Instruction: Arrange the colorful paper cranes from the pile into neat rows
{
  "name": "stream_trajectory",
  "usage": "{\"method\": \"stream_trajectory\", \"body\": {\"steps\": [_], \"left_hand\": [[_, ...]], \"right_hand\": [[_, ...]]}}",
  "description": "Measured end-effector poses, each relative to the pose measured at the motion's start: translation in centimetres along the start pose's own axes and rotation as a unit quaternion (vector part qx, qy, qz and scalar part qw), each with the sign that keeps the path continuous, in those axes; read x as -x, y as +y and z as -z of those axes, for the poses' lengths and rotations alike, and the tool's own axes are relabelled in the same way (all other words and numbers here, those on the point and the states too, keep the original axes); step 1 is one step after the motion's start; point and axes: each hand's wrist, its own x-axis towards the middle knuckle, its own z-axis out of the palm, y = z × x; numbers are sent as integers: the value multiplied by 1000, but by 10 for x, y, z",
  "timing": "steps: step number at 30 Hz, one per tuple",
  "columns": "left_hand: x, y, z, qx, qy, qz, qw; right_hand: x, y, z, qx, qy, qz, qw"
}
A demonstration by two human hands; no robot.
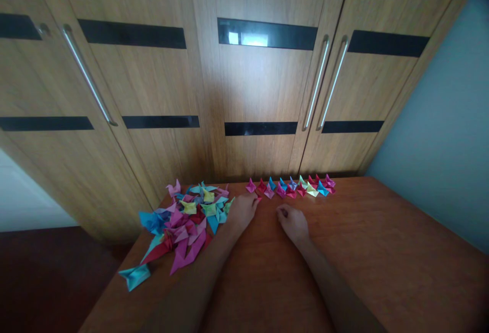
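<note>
My left hand [243,211] reaches to the far part of the table, its fingers closed on a small pinkish-red origami crane [259,199], mostly hidden by the fingertips. A little to the right, my right hand [294,223] rests with fingers curled in and nothing visible in them. Beyond both hands, small folded paper cranes in pink, red, blue and yellow stand in two rows; a magenta one [250,186] is at the left end, a pale yellow one [312,190] farther right. Left of my left arm lies a loose heap of colourful origami cranes [183,223].
A lone turquoise origami crane [135,276] lies near the left edge of the brown wooden table [367,251]. Behind the table stands a wooden wardrobe [260,155] with metal handles [317,83]. A pale blue wall [439,144] borders the right side.
</note>
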Motion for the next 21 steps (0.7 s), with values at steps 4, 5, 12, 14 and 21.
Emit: {"method": "stream_trajectory", "body": {"steps": [4, 5, 12, 14, 21], "left_hand": [[-8, 3, -6, -32, -31, 6, 999], [-10, 4, -7, -39, -38, 8, 999], [-18, 8, -10, -70, -68, 15, 995], [-19, 10, -10, -75, -72, 16, 994], [-22, 14, -10, -80, -72, 25, 994]], "right_hand": [[-1, 1, -1, -4, 4, 11, 1000], [-1, 2, -1, -2, 4, 10, 1000], [-2, 2, -2, 4, 1, 13, 1000], [-2, 2, -2, 8, -1, 10, 1000], [-2, 2, -3, 12, -3, 7, 1000]]}}
